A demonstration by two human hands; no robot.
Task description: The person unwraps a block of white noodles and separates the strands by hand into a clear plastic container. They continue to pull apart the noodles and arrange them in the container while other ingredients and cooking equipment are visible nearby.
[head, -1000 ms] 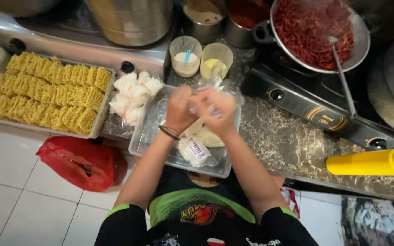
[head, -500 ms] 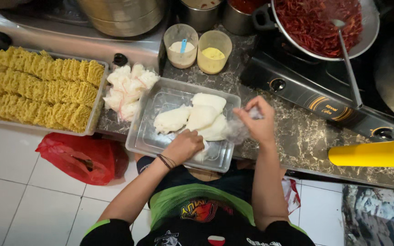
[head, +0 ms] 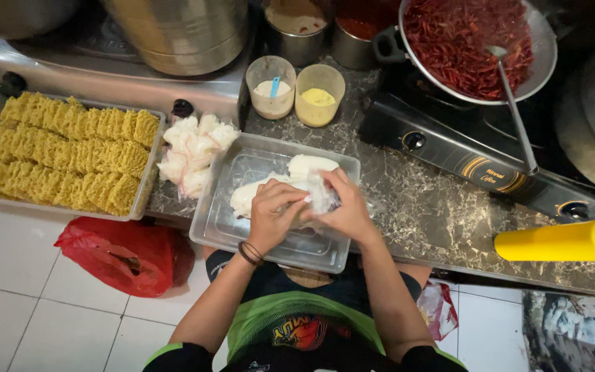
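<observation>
Head view, single entry.

1. Clear plastic tray [head: 228, 227]: sits at the near edge of the table [head: 435, 213], centre of frame. It holds several pale, soft dough-like pieces [head: 310, 165], some wrapped in thin clear film.

2. Left hand [head: 273, 213]: over the tray's middle, fingers curled closed around one white piece; a dark band circles the wrist.

3. Right hand [head: 346, 210]: touching the left hand at its 3 o'clock, fingers pinched shut on the crinkled clear film [head: 323, 198] of the same piece. Both hands meet over the tray.

4. Heap of small white film-wrapped packets [head: 193, 155]: on the table at 10 o'clock from the tray, just beside it.

5. Tray of yellow dried noodle blocks [head: 63, 155]: at 9 o'clock, in rows.

6. Two plastic cups: one with white contents and a blue spoon [head: 270, 87], one with yellow contents [head: 319, 95], at 12 o'clock.

7. Pan of red chilli strips [head: 476, 41] with a metal ladle [head: 514, 110], on a dark stove [head: 463, 155], at 2 o'clock.

8. Yellow bottle with a blue cap [head: 559, 240], lying at 3 o'clock.

9. Red plastic bag [head: 122, 255]: on the tiled floor, at 8 o'clock.

Handling note: the piece looks soft, so a light grip with the left hand while the right pulls the film evenly, low over the tray, should avoid tearing or dropping it.
</observation>
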